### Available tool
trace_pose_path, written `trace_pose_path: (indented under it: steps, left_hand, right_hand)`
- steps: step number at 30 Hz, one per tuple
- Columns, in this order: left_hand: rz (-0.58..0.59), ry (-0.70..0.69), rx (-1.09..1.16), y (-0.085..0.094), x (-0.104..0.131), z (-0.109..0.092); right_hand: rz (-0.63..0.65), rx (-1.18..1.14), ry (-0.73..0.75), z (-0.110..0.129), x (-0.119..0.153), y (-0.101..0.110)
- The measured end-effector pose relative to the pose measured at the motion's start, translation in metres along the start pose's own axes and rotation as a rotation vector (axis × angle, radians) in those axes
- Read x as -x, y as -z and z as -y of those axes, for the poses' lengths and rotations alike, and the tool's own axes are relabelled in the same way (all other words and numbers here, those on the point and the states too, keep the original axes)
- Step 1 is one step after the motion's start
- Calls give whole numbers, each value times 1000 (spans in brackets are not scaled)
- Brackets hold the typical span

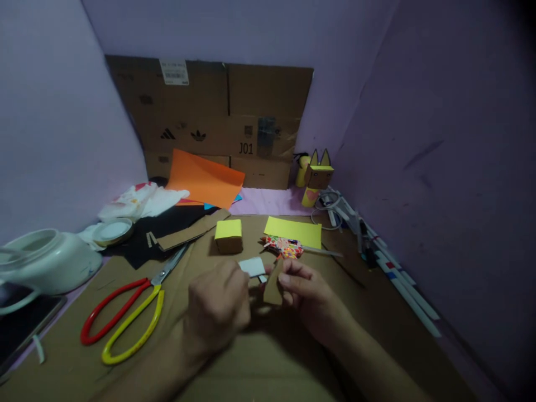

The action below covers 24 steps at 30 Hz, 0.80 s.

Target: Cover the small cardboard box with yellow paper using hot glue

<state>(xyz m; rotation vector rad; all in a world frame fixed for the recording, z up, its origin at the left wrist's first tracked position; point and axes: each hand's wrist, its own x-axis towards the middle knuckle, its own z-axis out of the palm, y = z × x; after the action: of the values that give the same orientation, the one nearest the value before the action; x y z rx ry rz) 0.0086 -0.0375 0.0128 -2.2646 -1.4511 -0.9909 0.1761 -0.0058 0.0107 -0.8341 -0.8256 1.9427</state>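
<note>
In the head view my right hand (307, 290) pinches a small piece of cardboard (274, 283) between thumb and fingers. My left hand (220, 296) is closed like a fist just left of it, back of the hand towards me. What its fingers hold, if anything, is hidden. A small white piece (252, 267) shows at the left hand's far side; whether it is held or lies on the surface I cannot tell. Beyond the hands are a cardboard cube with a yellow top (228, 236), a yellow paper strip (293, 228) and a colourful patterned object (282, 245).
Scissors (134, 312) with red and yellow handles lie at left, beside a cardboard strip (192, 230). A white pot (54, 259) and a dark phone-like slab (29, 324) stand further left. Orange paper (205, 177), a cardboard figure with pointed ears (319, 177) and cardboard (268, 92) are behind.
</note>
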Motion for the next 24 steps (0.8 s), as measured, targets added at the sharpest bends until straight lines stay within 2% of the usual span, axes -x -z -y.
trace_pose_path:
  steps: [2,4,6,7,9,11,12,14,18,21,24]
  left_hand:
    - [-21,-175,-57,-2,7,-6]
    - [-12,-284,-77,-4,10,-10]
    - [45,-303,4,-2,10,-9]
    - [70,-270,83,1,10,-7]
    - [61,-124,278,8,7,-1]
    - [15,93,433,15,4,7]
    - [32,200,483,17,1,10]
    - [145,419,559,17,-3,14]
    - [446,783,786,7,-10,10]
    - [486,920,822,2,-10,3]
    - [421,899,793,1,-7,0]
  right_hand:
    - [60,5,-42,-4,0,-2]
    - [59,36,-42,-4,-1,-1]
    - [28,77,-24,-1,-2,0]
    - [12,94,-14,1,-3,1]
    - [-7,111,2,5,-4,3]
    - [-11,130,7,7,-5,4]
    - [-7,139,2,6,-6,5]
    - [17,160,-18,4,-6,5]
    - [86,204,-37,-2,-4,4]
    - [125,251,-28,-5,-2,3]
    - [142,253,-17,-5,0,3]
